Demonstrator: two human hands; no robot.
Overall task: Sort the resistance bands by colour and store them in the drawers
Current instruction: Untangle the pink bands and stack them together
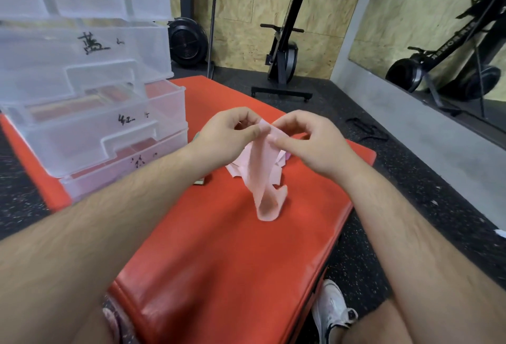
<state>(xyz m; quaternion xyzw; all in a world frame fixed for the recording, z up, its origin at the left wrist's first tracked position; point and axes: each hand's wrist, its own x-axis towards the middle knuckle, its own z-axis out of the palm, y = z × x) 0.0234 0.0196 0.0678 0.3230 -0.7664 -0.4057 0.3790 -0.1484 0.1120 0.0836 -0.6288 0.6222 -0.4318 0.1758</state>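
A pale pink resistance band (264,179) hangs as a loop above the red mat (219,247). My left hand (227,138) and my right hand (309,143) both pinch its top edge between thumb and fingers, close together. Behind the loop, a small pile of more pink bands (241,167) lies on the mat. At the left stands a clear plastic drawer unit (90,113) with handwritten labels. Its middle drawer (115,121) is pulled partly out and holds red bands.
A small dark flat object (201,180) lies on the mat by the bottom drawer. Rowing machines (284,50) stand upright against the board wall, and a mirror (438,28) lines the right wall. Black straps (367,128) lie on the speckled rubber floor. My shoe (332,313) is at the bottom.
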